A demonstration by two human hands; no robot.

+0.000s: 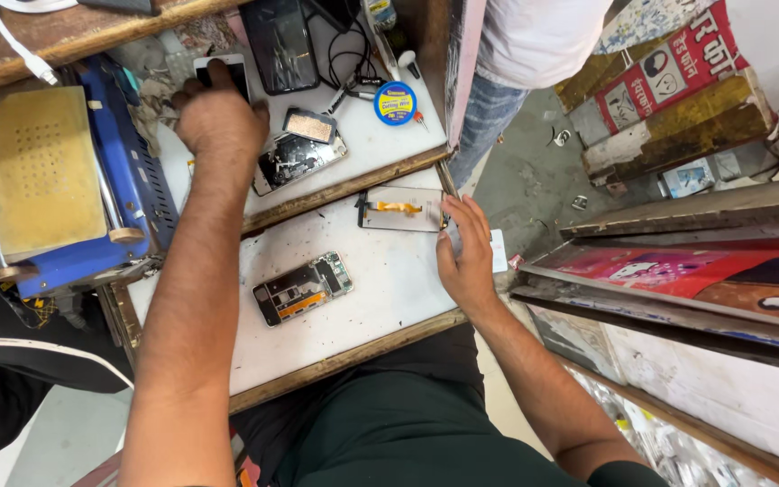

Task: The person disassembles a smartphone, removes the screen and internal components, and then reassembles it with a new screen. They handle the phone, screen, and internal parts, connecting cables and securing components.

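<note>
My left hand [218, 113] reaches to the far part of the bench and rests on a white phone [227, 70], fingers curled over it. My right hand [468, 252] lies on the near white board's right edge, fingertips touching a detached phone screen panel [400, 209] with an orange flex cable. An opened phone body [303, 288] with its circuit board showing lies in the middle of the near white board [380, 298], touched by neither hand. Another opened phone [297, 158] lies just right of my left hand.
A blue machine with a tan plate [47, 171] stands at the left. A dark screen panel [279, 43], cables and a round blue reel [395, 102] lie on the far bench. Another person in a white shirt and jeans [498, 81] stands beyond the bench. Wooden shelves run along the right.
</note>
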